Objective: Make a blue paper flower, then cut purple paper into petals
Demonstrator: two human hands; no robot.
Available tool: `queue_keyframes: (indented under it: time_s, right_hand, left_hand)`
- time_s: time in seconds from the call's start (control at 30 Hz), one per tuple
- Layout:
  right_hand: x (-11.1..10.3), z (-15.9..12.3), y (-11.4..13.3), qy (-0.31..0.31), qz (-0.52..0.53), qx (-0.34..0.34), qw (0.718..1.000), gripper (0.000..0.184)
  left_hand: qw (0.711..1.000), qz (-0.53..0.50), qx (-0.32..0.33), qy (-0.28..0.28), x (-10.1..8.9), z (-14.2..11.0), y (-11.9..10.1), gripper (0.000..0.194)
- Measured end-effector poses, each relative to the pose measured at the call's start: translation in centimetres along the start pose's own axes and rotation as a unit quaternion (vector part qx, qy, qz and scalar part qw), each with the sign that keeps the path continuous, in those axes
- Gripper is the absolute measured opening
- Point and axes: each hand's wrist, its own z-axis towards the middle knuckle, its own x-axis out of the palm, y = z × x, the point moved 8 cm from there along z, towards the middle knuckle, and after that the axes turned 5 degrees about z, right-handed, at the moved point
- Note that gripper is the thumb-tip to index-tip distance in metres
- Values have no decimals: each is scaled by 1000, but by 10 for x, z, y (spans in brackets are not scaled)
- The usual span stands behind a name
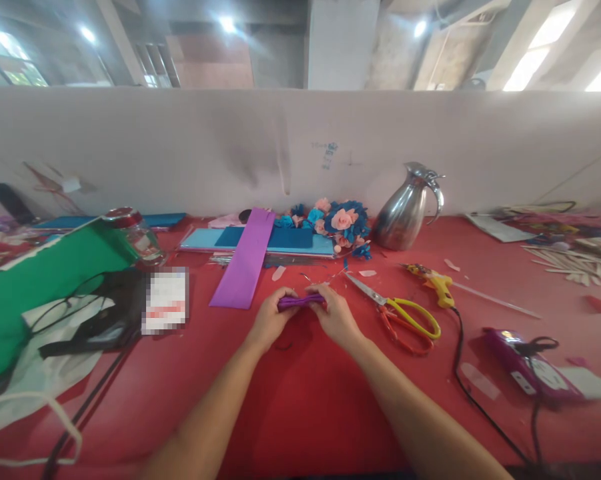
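Note:
Between my two hands, above the middle of the red table, is a narrow folded strip of purple paper (300,302). My left hand (274,317) pinches its left end, and my right hand (334,313) grips the right end. Fingers partly cover both ends of the strip. Just behind my left hand a wider purple paper strip (243,263) lies slanted over blue paper sheets (295,238). Scissors (395,310) with yellow and red handles rest to the right of my right hand, blades pointing back left.
A yellow glue gun (437,287) with a black cord lies right of the scissors, near a purple power socket (530,370). Paper flowers (343,220) and a steel jug (404,210) stand at the back. A glass jar (139,235) and green box (65,287) are at left.

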Motion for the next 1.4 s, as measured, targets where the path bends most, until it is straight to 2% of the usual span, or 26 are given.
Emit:
queue_keyframes:
  time_s: [0.33, 0.53, 0.63, 0.77, 0.87, 1.03, 1.13, 1.27, 1.33, 1.4]
  right_hand:
    - [3, -1, 0, 31, 21, 23, 999, 38]
    - [-4, 1, -7, 1, 36, 31, 999, 48]
    - [-12, 3, -12, -16, 61, 33, 997, 43]
    - [-19, 8, -22, -6, 86, 87, 992, 32]
    - [-23, 11, -23, -1, 49, 114, 992, 30]
    - [-18, 9, -27, 14, -28, 113, 993, 26]
    - [-13, 5, -36, 15, 8, 119, 993, 28]
    - [-15, 6, -36, 16, 93, 111, 989, 23]
    - [-18, 7, -31, 20, 168, 119, 978, 17]
    - [-21, 6, -24, 15, 246, 139, 959, 18]
  left_hand:
    - [1000, -7, 15, -13, -3, -3, -11, 20]
    - [1000, -3, 10, -17, -10, 1, -3, 19]
    - [999, -13, -5, -29, -15, 2, 0, 18]
    - [995, -88, -42, -22, -14, 2, 4, 29]
    - [992, -112, -47, -24, -14, 1, 4, 40]
    - [999, -42, -25, -6, -10, 5, 10, 35]
    - [1000, 2, 16, -14, -10, 8, 11, 34]
    - [993, 44, 50, -94, -25, 8, 2, 49]
    - [992, 19, 37, -115, -30, 5, -3, 54]
    - [994, -50, 13, -101, -28, 2, -7, 55]
